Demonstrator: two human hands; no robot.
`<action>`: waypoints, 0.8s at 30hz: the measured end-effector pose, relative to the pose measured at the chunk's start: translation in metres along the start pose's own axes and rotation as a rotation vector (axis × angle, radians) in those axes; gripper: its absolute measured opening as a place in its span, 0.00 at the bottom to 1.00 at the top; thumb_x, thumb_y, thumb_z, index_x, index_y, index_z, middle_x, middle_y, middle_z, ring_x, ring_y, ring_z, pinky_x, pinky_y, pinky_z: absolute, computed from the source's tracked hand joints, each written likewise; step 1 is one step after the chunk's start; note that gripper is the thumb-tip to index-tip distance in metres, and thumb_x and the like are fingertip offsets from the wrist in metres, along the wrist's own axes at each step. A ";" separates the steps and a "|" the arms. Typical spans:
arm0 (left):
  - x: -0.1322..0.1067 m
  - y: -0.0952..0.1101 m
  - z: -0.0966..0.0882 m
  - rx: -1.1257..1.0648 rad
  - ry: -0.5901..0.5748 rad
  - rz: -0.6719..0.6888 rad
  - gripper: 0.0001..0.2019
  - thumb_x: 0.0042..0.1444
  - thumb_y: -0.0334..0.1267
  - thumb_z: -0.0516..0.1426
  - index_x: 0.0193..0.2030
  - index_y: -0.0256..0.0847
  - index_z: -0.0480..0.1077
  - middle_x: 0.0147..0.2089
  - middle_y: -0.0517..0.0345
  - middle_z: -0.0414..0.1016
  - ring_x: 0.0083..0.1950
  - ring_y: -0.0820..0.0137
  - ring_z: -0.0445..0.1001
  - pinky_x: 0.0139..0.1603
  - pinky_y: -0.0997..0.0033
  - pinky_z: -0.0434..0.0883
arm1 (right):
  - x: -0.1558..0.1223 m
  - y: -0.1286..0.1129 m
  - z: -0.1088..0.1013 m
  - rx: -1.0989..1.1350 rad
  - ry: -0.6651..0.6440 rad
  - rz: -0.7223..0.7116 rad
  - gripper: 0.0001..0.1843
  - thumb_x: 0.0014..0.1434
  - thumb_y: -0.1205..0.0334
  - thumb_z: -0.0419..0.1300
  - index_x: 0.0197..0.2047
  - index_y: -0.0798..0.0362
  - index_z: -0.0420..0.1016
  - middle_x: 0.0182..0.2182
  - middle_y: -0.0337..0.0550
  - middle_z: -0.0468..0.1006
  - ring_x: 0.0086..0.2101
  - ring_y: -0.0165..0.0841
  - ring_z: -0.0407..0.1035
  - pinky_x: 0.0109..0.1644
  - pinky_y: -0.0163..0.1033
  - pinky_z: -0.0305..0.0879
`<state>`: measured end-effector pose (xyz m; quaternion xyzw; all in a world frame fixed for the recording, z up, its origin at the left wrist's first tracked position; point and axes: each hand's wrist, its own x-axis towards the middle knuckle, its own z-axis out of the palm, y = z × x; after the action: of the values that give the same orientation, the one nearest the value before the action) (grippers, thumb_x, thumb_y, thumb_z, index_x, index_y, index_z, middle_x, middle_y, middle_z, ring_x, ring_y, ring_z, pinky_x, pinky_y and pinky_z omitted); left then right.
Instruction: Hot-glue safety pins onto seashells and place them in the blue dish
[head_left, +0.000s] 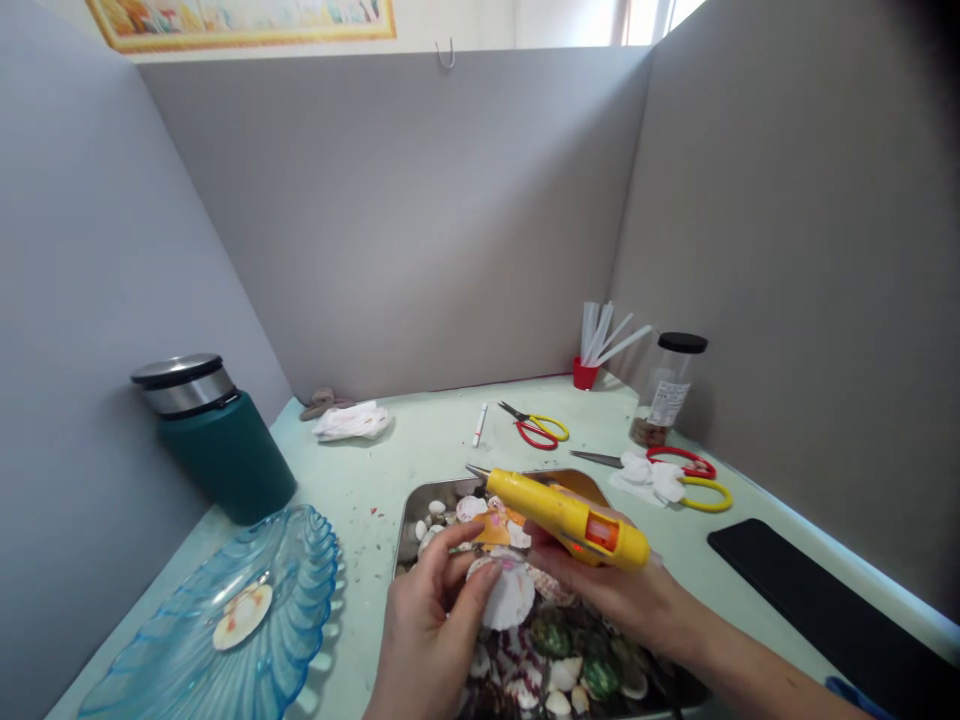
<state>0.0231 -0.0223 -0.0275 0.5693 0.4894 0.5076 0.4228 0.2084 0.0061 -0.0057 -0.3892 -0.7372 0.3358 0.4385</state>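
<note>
Between the thumb and fingers of my left hand (439,610) is a white scallop shell (511,597), its broad face toward me. My right hand (611,590) is wrapped round a yellow hot glue gun (566,515), whose metal nozzle points up and to the left, above and apart from the shell. Both hands are over a metal tray (409,510) full of mixed seashells, some white, some orange, some dark green. My hands and the glue gun hide part of the tray's contents.
A blue shell-shaped glass dish (300,600) with a scallop shell (244,615) in it sits left, near a green tumbler (225,450). Behind are small scissors (536,428) and a red cup (585,374) of glue sticks. Larger scissors (701,490), a jar (664,395) and a black slab (825,600) lie right.
</note>
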 end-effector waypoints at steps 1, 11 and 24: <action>0.000 0.000 -0.001 0.005 -0.008 -0.010 0.18 0.53 0.45 0.59 0.48 0.40 0.70 0.23 0.59 0.73 0.23 0.72 0.68 0.24 0.78 0.65 | -0.001 0.001 0.000 0.007 -0.002 -0.003 0.06 0.58 0.59 0.60 0.38 0.52 0.71 0.33 0.40 0.74 0.33 0.32 0.69 0.37 0.36 0.67; 0.005 0.005 -0.003 -0.057 0.063 -0.098 0.17 0.48 0.43 0.62 0.44 0.40 0.75 0.30 0.54 0.81 0.31 0.66 0.77 0.31 0.76 0.72 | -0.002 0.005 -0.001 -0.011 0.019 -0.019 0.07 0.58 0.59 0.60 0.40 0.50 0.73 0.35 0.40 0.75 0.35 0.33 0.71 0.39 0.37 0.69; 0.006 0.013 -0.003 -0.237 -0.013 -0.149 0.10 0.45 0.41 0.65 0.33 0.38 0.75 0.30 0.56 0.80 0.33 0.69 0.76 0.32 0.77 0.71 | -0.005 0.008 0.004 0.064 -0.029 0.050 0.09 0.59 0.56 0.59 0.42 0.51 0.71 0.36 0.40 0.76 0.35 0.33 0.71 0.40 0.36 0.68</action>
<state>0.0216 -0.0186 -0.0139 0.4807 0.4642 0.5253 0.5268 0.2087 0.0051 -0.0154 -0.3883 -0.7224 0.3756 0.4316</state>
